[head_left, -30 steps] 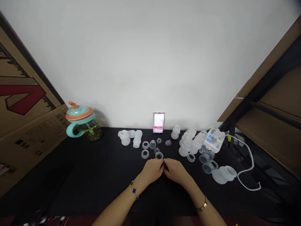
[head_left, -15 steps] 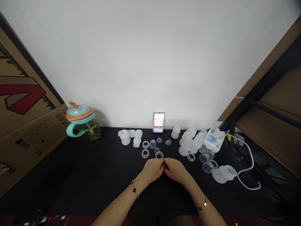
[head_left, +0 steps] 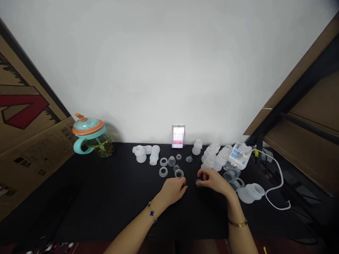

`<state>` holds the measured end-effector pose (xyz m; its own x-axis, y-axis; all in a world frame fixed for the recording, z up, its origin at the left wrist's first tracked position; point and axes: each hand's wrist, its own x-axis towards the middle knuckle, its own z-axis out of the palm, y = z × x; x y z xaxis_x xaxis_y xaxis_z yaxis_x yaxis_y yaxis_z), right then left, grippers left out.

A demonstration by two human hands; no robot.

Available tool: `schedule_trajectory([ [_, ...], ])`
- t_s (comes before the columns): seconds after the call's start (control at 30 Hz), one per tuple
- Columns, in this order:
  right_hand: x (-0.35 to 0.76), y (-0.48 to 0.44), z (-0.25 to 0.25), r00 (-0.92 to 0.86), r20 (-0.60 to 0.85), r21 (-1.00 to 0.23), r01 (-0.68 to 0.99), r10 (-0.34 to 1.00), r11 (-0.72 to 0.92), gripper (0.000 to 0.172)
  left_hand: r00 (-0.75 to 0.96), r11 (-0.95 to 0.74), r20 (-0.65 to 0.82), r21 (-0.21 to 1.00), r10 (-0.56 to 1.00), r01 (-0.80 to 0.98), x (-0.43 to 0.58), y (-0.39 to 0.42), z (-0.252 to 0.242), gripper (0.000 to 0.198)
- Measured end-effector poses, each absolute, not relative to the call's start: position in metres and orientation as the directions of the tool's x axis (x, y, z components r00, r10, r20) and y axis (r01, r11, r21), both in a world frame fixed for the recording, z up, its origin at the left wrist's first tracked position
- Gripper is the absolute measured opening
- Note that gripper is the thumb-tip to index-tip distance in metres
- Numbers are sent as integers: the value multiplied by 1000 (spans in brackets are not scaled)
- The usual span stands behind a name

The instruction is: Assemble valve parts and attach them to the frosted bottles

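My left hand (head_left: 173, 189) rests on the black table with its fingers curled in and nothing seen in them. Just beyond its knuckles lies a clear ring (head_left: 179, 174). Between the thumb and forefinger of my right hand (head_left: 213, 180) is a small clear round part (head_left: 198, 182), low over the table; its exact kind is hard to make out. Translucent baby bottles with teats (head_left: 222, 158) stand right behind this hand. Left of centre are more clear rings (head_left: 163, 171), a clear dome-shaped cap (head_left: 171, 161) and small clear discs with a stem (head_left: 189, 159).
White bottle bodies (head_left: 155, 155) stand at the back left, near a turquoise jug (head_left: 90, 137). A lit screen (head_left: 178, 137) leans on the wall. To the right are a white device (head_left: 240, 155), its cable (head_left: 281, 176), clear cups (head_left: 231, 174) and a wide-necked white bottle (head_left: 251, 193).
My hands were together at the fingertips. My right hand has moved right and now pinches a small clear round part; my left hand has stayed almost where it was.
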<state>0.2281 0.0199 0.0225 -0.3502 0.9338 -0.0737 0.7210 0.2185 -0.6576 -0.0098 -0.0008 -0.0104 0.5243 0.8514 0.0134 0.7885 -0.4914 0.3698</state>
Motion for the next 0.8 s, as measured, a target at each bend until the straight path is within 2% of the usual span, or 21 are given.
schedule_trajectory([
  [0.17,240,26,10,-331,-171,-704,700,928,120,20,533,-497,6,368,846,786,-9,-1,-11,14],
  [0.33,235,30,4,-331,-196,-733,675,923,87,8,525,-483,8,401,851,778,-10,-2,-10,16],
  [0.4,233,31,5,-327,-184,-733,674,927,92,5,519,-464,16,472,855,749,-11,-2,-10,16],
  [0.47,231,30,9,-331,-156,-745,658,930,109,3,511,-420,32,616,859,667,-10,-1,-10,17],
  [0.57,228,28,17,-345,-60,-778,605,937,172,9,475,-188,-27,897,880,400,-7,2,-10,28],
  [0.63,225,26,22,-306,40,-775,592,951,223,13,456,116,-182,979,871,169,-5,5,-10,39],
  [0.7,220,24,24,-258,116,-771,586,959,251,15,441,353,-290,933,849,-67,-4,8,-9,46],
  [0.8,209,20,26,-242,194,-787,540,951,298,15,491,543,-340,758,802,-362,-6,10,-5,47],
])
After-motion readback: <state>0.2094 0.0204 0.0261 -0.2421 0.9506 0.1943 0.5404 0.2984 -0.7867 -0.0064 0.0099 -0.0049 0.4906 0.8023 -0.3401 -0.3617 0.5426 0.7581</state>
